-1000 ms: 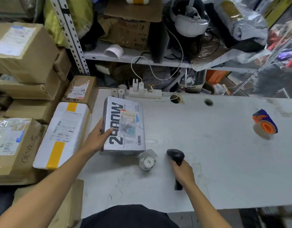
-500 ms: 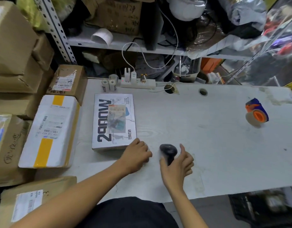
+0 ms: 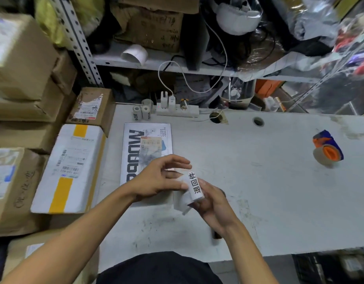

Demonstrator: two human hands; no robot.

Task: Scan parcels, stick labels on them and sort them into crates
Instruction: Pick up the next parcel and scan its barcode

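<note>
Right hand (image 3: 212, 203) curled round the label roll (image 3: 194, 188); left hand (image 3: 158, 179) pinched its paper edge, both above the tabletop (image 3: 259, 181). Parcel (image 3: 146, 152) lay flat just behind them. Risk: label tearing or folding onto itself if peeled crooked. Half a second before, right hand was on the scanner, left reaching for the roll.

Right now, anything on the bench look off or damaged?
Mostly no. The tape dispenser lies tipped on its side at the table's right end, and the small carton at left has a torn label. The white parcel lies flat; both hands work a label roll.
</note>
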